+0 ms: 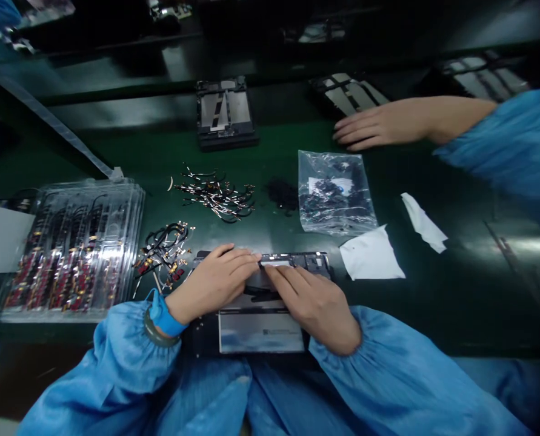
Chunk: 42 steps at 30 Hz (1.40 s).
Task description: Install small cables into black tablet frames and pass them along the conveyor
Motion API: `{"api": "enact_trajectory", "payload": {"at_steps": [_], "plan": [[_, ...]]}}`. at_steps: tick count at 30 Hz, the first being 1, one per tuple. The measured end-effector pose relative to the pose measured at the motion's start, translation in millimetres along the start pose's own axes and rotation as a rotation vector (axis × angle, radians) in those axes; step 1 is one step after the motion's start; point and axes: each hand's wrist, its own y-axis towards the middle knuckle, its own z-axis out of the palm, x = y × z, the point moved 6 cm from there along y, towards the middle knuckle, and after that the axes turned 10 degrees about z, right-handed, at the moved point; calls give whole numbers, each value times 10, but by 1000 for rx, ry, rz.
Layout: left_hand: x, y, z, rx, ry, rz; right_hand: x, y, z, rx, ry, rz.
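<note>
An opened tablet (260, 332) lies in front of me, its silver battery plates and black frame showing. My left hand (219, 278) reaches over its left half with fingers together, fingertips at the upper inner edge. From the other side my right hand (313, 297) bends its closed fingers down to the same spot. The fingertips of both hands almost meet around a small dark part, too hidden to name. Below them a black ribbon cable (263, 294) crosses the tablet. Both thumbs are mostly out of sight.
Left are a clear plastic tray (136, 206) of cables and a loose cable heap (163, 251). Beyond lie small cables (217, 194), black bits (282, 194), a plastic bag (336, 212) and white paper (372, 257). A co-worker's hand (383, 124) rests near another opened tablet (351, 94).
</note>
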Motion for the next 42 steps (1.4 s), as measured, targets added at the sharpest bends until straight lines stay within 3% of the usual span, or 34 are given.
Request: {"api": "enact_trajectory", "payload": {"at_steps": [7, 16, 42], "plan": [[11, -20, 28, -15, 32, 36, -115, -128, -64, 116, 25, 12], [-29, -14, 21, -35, 124, 68, -162, -167, -37, -33, -51, -1], [-50, -7, 26, -25, 177, 64, -137, -148, 1, -47, -76, 14]]}}
